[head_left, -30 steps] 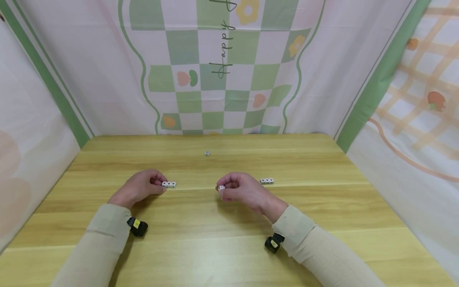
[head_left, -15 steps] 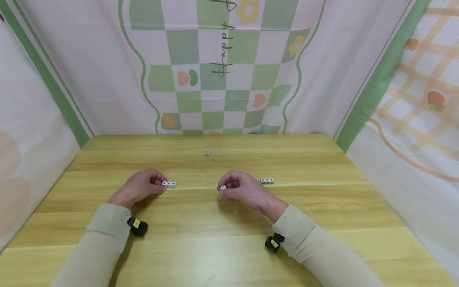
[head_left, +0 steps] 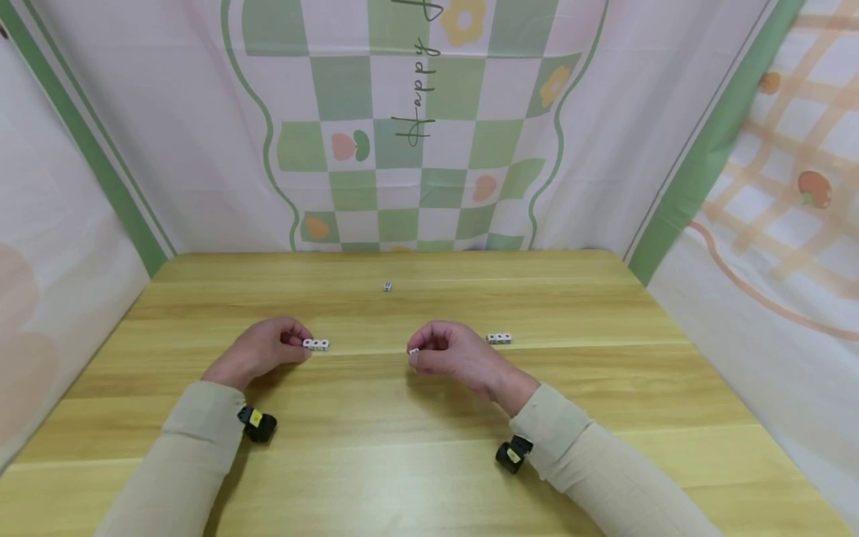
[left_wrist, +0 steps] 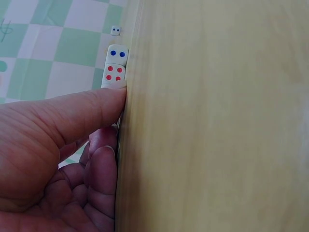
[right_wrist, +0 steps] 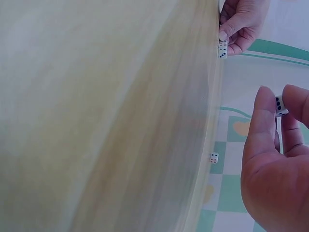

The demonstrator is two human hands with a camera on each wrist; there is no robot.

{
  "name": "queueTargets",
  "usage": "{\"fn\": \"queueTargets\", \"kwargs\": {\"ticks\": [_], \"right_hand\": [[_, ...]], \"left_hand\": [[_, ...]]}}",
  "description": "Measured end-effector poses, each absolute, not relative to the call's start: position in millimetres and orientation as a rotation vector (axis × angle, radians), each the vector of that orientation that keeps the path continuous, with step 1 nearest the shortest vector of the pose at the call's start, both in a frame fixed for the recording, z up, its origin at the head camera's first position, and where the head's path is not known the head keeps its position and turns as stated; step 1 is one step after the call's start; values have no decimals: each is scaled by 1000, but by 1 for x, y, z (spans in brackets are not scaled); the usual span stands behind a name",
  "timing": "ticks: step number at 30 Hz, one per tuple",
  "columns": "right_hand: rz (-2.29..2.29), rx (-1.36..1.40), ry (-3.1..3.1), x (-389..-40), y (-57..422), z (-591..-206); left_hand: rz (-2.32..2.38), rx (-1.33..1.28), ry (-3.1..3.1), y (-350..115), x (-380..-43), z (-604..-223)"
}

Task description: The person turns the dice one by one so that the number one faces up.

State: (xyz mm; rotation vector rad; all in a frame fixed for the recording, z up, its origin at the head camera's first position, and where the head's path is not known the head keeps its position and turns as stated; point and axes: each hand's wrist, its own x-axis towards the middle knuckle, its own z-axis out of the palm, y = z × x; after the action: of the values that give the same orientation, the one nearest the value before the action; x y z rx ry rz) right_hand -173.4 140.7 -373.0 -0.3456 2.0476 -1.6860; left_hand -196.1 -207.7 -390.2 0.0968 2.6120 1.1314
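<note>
A short row of white dice (head_left: 321, 345) lies on the table to the left, and my left hand (head_left: 268, 347) pinches its near-left end between thumb and fingers. In the left wrist view the thumb covers part of that row; a die with two blue pips (left_wrist: 117, 54) and one with red pips (left_wrist: 114, 74) stay visible. My right hand (head_left: 456, 354), raised over the table to the right of that row, pinches a single die (right_wrist: 280, 106) between thumb and fingertips. Its dark pips show in the right wrist view, and the fingers hide the rest.
Another row of three dice (head_left: 499, 338) lies on the table beyond the right hand. Farther back sits a lone die (head_left: 387, 286). The wooden table (head_left: 349, 462) reaches a checkered cloth backdrop (head_left: 399, 190), with cloth hanging at both sides too.
The die in the right hand has turned between the fingertips, and less of it shows now in the head view. The left hand and the dice on the table stay put.
</note>
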Motion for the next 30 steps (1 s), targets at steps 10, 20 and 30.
{"fn": "queueTargets", "kwargs": {"ticks": [10,20,30], "right_hand": [[-1667,-349,2061,-173,142,-374],[-1636,-345,2090,-173,140,-374],[-1623,-326,2114,-174,142,-376]], "left_hand": [[1130,101,2610,-207,-196,-389],[1137,110,2603,-207,-196,-389],[1145,107,2592,-207,-195,-389]]}}
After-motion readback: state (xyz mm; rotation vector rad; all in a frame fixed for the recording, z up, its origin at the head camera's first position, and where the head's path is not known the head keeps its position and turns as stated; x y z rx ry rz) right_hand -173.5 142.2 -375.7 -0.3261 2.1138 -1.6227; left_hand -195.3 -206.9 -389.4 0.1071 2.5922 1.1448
